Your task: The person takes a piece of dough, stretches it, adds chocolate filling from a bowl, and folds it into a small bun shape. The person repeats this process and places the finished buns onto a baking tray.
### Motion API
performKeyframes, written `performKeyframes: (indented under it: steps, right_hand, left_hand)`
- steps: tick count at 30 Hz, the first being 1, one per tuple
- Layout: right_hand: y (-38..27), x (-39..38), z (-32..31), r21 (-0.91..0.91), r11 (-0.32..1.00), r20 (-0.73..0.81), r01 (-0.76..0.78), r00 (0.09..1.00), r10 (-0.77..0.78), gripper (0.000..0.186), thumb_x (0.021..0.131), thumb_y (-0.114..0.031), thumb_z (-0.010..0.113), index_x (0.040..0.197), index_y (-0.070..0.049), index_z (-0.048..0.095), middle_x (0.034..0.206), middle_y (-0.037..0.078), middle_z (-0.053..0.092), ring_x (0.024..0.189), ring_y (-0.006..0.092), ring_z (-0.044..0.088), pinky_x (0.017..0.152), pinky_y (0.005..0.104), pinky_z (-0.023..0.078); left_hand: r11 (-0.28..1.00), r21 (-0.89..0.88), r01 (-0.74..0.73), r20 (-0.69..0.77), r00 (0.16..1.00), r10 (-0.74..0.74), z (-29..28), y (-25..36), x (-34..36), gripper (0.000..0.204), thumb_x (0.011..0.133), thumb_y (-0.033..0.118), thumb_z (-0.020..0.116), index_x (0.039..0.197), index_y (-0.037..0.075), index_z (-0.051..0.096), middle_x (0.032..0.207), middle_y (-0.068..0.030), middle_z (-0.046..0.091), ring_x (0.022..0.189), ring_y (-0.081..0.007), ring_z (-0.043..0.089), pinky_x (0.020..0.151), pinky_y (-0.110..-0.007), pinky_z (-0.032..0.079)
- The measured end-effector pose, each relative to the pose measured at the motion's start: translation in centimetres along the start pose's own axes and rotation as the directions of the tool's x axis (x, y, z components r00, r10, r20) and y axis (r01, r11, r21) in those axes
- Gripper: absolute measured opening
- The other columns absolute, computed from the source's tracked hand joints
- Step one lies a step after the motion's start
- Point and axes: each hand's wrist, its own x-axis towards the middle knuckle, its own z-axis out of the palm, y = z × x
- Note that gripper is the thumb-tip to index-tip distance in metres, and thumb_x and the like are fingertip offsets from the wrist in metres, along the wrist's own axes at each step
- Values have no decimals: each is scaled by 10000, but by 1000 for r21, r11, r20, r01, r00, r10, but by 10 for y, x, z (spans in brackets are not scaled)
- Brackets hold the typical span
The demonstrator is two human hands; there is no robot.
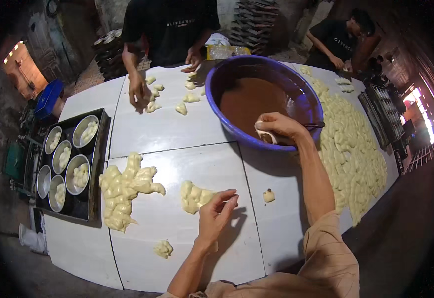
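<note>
The right hand (279, 126) was closed around a small white cup (266, 136) at the near rim of the blue basin (236, 67) of brown filling (256, 102). The cup lay on its side under the fingers, its long axis running roughly left to right. The left hand (217, 213) hovered loosely curled over the white table (172, 134), holding nothing, its fingertips just beside a dough clump (193, 196). A larger dough heap (122, 191) lay further left, beside a black tray (95, 198) of round tins (77, 174).
</note>
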Motion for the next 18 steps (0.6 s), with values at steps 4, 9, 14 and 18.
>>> performKeyframes:
  steps: [4, 9, 14, 18]
  right_hand:
    - [2, 0, 15, 331, 930, -100, 161, 986, -135, 183, 946, -222, 630, 917, -41, 620, 800, 44, 647, 661, 120, 620, 562, 269, 500]
    - [23, 11, 8, -33, 981, -167, 193, 966, -196, 281, 895, -278, 651, 986, -16, 688, 852, 35, 666, 743, 113, 595, 636, 290, 478]
    - [-14, 6, 46, 497, 820, -104, 285, 957, -269, 190, 927, -217, 672, 976, -35, 659, 839, 35, 645, 705, 121, 624, 601, 272, 509]
    - [-17, -21, 86, 684, 644, -115, 343, 922, -369, 203, 933, -244, 680, 991, -62, 612, 860, 1, 622, 724, 95, 605, 612, 250, 521]
  left_hand:
    - [995, -58, -76, 29, 997, 78, 9, 0, 10, 362, 977, 224, 645, 1224, -39, 615, 1101, -147, 695, 964, -217, 692, 800, -312, 556]
    - [994, -72, -79, 105, 991, 86, 25, 1, 9, 332, 979, 180, 634, 1221, -44, 599, 1100, -162, 681, 969, -220, 689, 813, -303, 564]
    - [995, -41, -88, 21, 996, 88, 8, 3, 0, 332, 970, 202, 649, 1218, -16, 612, 1068, -121, 694, 880, -184, 693, 756, -260, 541]
    - [991, -116, -60, 40, 997, 65, 17, 12, 3, 366, 984, 236, 628, 1267, 9, 587, 1184, -128, 656, 959, -206, 682, 773, -293, 552]
